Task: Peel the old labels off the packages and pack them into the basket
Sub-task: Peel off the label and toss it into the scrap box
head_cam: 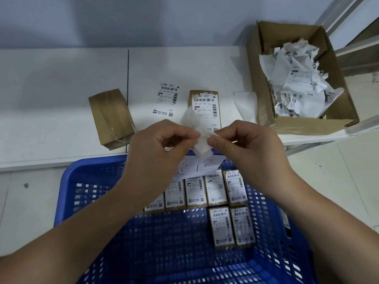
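Left hand [164, 140] and right hand [244, 140]: both pinching one crumpled white label strip [202, 140], above blue basket [86, 173] far rim.

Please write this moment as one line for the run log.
left hand: pinches peeled paper | right hand: pinches same paper | basket: labelled packages inside | table: two packages, one loose label

packages [215, 203] in basket [86, 171], carton [303, 78] right on table [51, 89]
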A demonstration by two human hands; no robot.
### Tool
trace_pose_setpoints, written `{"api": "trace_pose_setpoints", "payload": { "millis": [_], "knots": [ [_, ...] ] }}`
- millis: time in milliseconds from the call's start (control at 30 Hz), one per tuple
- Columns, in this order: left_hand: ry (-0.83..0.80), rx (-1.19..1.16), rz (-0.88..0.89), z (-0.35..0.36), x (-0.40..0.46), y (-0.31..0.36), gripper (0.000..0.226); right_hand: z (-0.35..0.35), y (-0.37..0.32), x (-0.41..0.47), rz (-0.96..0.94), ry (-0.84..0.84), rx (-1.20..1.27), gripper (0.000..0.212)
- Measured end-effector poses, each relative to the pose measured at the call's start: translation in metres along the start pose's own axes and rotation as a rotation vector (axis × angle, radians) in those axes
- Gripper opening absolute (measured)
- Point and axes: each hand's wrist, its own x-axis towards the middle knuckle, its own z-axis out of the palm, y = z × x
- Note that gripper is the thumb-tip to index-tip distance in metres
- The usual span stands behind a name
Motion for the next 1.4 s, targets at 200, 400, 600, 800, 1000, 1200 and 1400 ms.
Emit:
{"api": "trace_pose_setpoints", "payload": {
  "millis": [200, 400, 600, 800, 1000, 1200, 1400],
  "knots": [
    [0.040, 0.032, -0.043, -0.002, 0.005, -0.005, 0.022, -0.004, 0.001, 0.003, 0.026, 0.012, -0.032, 0.008],
    [0.049, 0.033, -0.091, -0.007, 0.009, -0.005, 0.024, -0.011, -0.001, 0.005, 0.051, 0.025, -0.035, 0.010],
    [0.060, 0.074, -0.126, -0.009, 0.013, -0.004, 0.023, -0.015, -0.002, 0.004, 0.049, 0.021, -0.054, 0.011],
    [0.083, 0.097, -0.153, -0.012, 0.017, -0.006, 0.022, -0.021, -0.003, 0.004, 0.043, 0.025, -0.038, 0.011],
    [0.087, 0.097, -0.171, -0.011, 0.020, -0.009, 0.022, -0.025, -0.003, 0.005, 0.046, 0.043, -0.020, 0.012],
    [0.099, 0.099, -0.162, -0.012, 0.022, -0.014, 0.018, -0.028, 0.000, 0.006, 0.026, 0.067, -0.023, 0.015],
    [-0.079, 0.312, 0.060, -0.013, 0.020, -0.011, 0.033, -0.034, -0.001, 0.007, -0.017, 0.023, -0.068, 0.010]
  ]
}}
